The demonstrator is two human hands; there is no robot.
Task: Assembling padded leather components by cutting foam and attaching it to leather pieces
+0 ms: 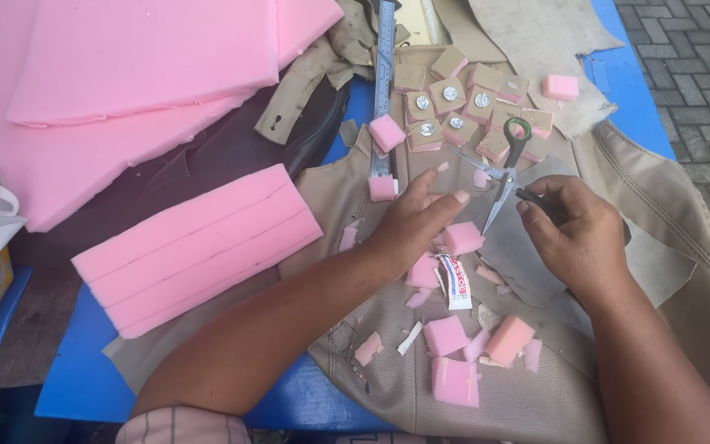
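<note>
1. The left hand (412, 222) lies flat with its fingers stretched out and slightly apart, its fingertips over a small pink foam cube (462, 238). The cube sits just under and to the right of those fingertips, on the tan leather (536, 395).
2. The right hand (573, 234) is closed around the black handles of the scissors (503, 177), gripping them; part of the handles is hidden inside the grip.
3. The scissors' long axis runs steeply from the right hand's thumb side up toward the far edge, tilted a little left at the lower tip. Their blades stand partly open, and the lower tip points down toward the cube.
4. The cube lies between the 2 hands, touching or nearly touching the left one; the right hand is near but clearly apart from it. The left hand is the nearer.
5. A small glue tube (454, 282) lies just below the cube, toward the person, its long axis nearly parallel to the left forearm.
6. More foam pieces (454, 358) lie nearer the person, well below both hands.
7. A cluster of tan-backed squares (470, 103) with metal discs lies beyond the scissors, beside a steel ruler (384, 74) running away from the person.
8. A scored pink foam slab (199, 247) lies left of the left forearm, apart from it.
</note>
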